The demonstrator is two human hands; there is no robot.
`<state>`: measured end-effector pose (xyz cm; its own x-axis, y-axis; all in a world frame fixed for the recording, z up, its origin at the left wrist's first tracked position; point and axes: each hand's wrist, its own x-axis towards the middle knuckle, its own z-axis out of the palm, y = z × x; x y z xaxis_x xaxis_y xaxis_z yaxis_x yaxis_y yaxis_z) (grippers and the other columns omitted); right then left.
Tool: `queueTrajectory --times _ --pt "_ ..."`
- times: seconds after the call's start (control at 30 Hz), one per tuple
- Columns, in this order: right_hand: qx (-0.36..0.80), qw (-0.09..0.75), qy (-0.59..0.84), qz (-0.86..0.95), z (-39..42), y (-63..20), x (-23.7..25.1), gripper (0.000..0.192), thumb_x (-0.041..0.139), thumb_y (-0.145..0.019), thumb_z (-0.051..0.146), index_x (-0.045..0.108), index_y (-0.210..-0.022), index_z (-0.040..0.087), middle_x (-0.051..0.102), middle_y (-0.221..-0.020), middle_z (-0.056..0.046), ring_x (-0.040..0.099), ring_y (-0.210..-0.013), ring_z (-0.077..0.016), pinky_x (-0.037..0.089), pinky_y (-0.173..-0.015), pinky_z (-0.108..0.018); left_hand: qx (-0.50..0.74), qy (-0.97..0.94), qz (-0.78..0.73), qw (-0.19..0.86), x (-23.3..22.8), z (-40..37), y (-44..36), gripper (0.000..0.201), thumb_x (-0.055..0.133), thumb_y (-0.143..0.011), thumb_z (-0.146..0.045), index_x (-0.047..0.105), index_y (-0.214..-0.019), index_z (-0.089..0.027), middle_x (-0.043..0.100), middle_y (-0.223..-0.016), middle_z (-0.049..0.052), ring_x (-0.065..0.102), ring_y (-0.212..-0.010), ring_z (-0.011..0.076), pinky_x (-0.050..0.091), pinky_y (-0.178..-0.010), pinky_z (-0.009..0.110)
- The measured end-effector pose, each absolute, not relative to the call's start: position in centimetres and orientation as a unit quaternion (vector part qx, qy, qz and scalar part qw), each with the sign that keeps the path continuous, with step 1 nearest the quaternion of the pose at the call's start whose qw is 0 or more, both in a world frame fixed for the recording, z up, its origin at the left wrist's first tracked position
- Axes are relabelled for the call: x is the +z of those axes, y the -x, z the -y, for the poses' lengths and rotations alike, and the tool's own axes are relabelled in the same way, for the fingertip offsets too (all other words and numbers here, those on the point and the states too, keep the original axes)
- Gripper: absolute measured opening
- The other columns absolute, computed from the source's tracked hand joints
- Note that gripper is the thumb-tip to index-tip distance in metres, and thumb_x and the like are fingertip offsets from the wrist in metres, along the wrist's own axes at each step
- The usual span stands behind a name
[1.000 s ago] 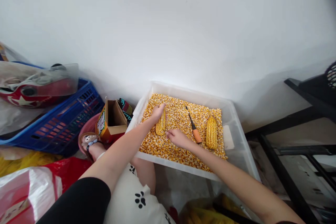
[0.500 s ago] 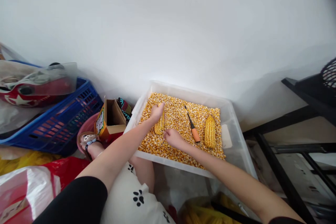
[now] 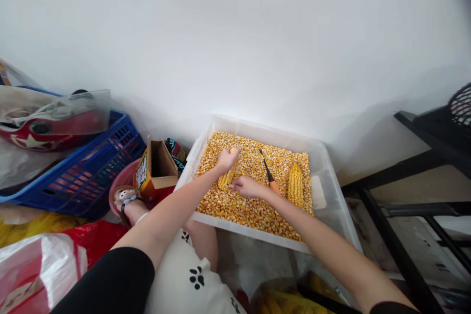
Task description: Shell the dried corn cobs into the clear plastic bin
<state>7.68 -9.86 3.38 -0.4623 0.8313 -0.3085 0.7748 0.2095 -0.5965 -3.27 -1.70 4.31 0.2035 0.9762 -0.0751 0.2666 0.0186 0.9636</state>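
In the head view my left hand (image 3: 227, 159) is wrapped around the upper part of a yellow corn cob (image 3: 225, 182), which is tilted over loose kernels. My right hand (image 3: 246, 187) is at the cob's lower end with its fingers pinched together; what they hold, if anything, is too small to make out. A screwdriver-like tool with a black shaft and orange handle (image 3: 274, 188) lies on the kernels, partly hidden by my right forearm. Farther right rests a second corn cob (image 3: 295, 185). Loose corn kernels (image 3: 253, 216) cover the bottom of a clear plastic bin (image 3: 336, 206).
Left of the bin stand an open cardboard box (image 3: 156, 167) and a blue plastic basket (image 3: 84, 176) loaded with bags. A black metal frame (image 3: 382, 235) is close on the right. Behind the bin rises a white wall (image 3: 235, 39). Yellow bags lie below.
My left hand and the cob have shifted slightly right, and the cob leans more. My right hand has moved a little right, its forearm now covering the end of the orange handle.
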Motion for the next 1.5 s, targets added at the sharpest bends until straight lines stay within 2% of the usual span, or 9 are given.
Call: queueTrajectory --times 0.2,0.4,0.53,0.73,0.83,1.03,1.2,1.33,1.5 --pt "0.401 0.023 0.431 0.808 8.3 -9.9 4.7 0.028 0.044 -0.081 0.028 0.066 -0.073 0.013 0.064 -0.070 -0.003 0.052 -0.062 -0.0119 0.036 -0.061 -0.021 0.315 -0.668 -0.399 0.543 5.3 2.7 2.5 0.036 0.050 -0.068 -0.049 0.044 -0.054 -0.016 0.044 -0.043 -0.005 0.044 -0.042 0.0089 0.034 -0.045 0.021" --pt "0.338 0.027 0.510 0.791 9.2 -10.4 5.2 0.029 0.044 -0.082 0.031 0.065 -0.074 0.012 0.061 -0.063 -0.003 0.048 -0.055 -0.0107 0.032 -0.054 -0.021 0.362 -0.545 -0.437 0.617 6.2 2.1 3.7 0.031 0.047 -0.073 -0.044 0.040 -0.057 -0.018 0.044 -0.042 -0.004 0.044 -0.037 0.0109 0.036 -0.042 0.024" --pt "0.303 0.046 0.528 0.792 9.9 -9.0 4.9 0.035 0.036 -0.086 0.032 0.063 -0.075 0.013 0.063 -0.070 -0.005 0.050 -0.059 -0.0113 0.032 -0.056 -0.021 0.383 -0.546 -0.457 0.588 6.5 2.3 3.8 0.030 0.046 -0.073 -0.042 0.039 -0.057 -0.019 0.040 -0.041 -0.005 0.043 -0.037 0.0106 0.034 -0.042 0.024" --pt "0.219 -0.053 0.509 0.831 10.3 -8.1 6.2 0.029 0.039 -0.082 0.028 0.063 -0.074 0.014 0.064 -0.070 -0.007 0.049 -0.056 -0.0129 0.029 -0.052 -0.023 0.344 -0.732 -0.403 0.428 6.4 3.9 2.6 0.032 0.048 -0.071 -0.043 0.044 -0.054 -0.016 0.042 -0.046 -0.005 0.040 -0.048 0.0088 0.030 -0.049 0.021" --pt "0.185 -0.083 0.497 0.844 10.6 -8.0 6.8 0.028 0.039 -0.082 0.026 0.064 -0.075 0.014 0.064 -0.069 -0.009 0.050 -0.055 -0.0143 0.029 -0.051 -0.024 0.322 -0.785 -0.377 0.370 6.4 4.8 2.2 0.032 0.044 -0.075 -0.041 0.045 -0.054 -0.016 0.039 -0.047 -0.005 0.037 -0.050 0.0089 0.028 -0.051 0.022" --pt "0.183 -0.074 0.492 0.848 11.1 -8.1 7.0 0.031 0.038 -0.085 0.029 0.063 -0.077 0.013 0.064 -0.073 -0.011 0.055 -0.062 -0.0160 0.031 -0.054 -0.024 0.292 -0.806 -0.377 0.350 6.6 5.3 2.0 0.034 0.038 -0.079 -0.041 0.043 -0.055 -0.017 0.037 -0.047 -0.005 0.036 -0.049 0.0095 0.025 -0.051 0.023" --pt "0.193 -0.065 0.515 0.833 11.1 -8.2 6.3 0.030 0.037 -0.085 0.028 0.063 -0.079 0.014 0.064 -0.075 -0.009 0.054 -0.063 -0.0145 0.029 -0.053 -0.023 0.333 -0.770 -0.399 0.370 6.2 4.2 2.5 0.039 0.035 -0.080 -0.046 0.040 -0.053 -0.017 0.035 -0.048 -0.004 0.035 -0.051 0.0095 0.024 -0.050 0.022" --pt "0.196 -0.042 0.524 0.828 11.1 -7.9 5.5 0.029 0.037 -0.085 0.028 0.062 -0.080 0.015 0.064 -0.074 -0.008 0.052 -0.062 -0.0131 0.029 -0.054 -0.023 0.338 -0.753 -0.415 0.384 6.0 3.8 2.7 0.042 0.033 -0.079 -0.049 0.038 -0.053 -0.017 0.034 -0.048 -0.004 0.034 -0.051 0.0094 0.024 -0.050 0.022" --pt "0.248 -0.030 0.496 0.832 10.6 -8.1 5.8 0.028 0.040 -0.083 0.029 0.062 -0.073 0.014 0.061 -0.065 -0.004 0.045 -0.054 -0.0107 0.027 -0.052 -0.022 0.328 -0.781 -0.385 0.367 6.0 4.2 2.5 0.038 0.036 -0.079 -0.045 0.040 -0.055 -0.016 0.039 -0.049 -0.004 0.035 -0.052 0.0090 0.025 -0.052 0.022"
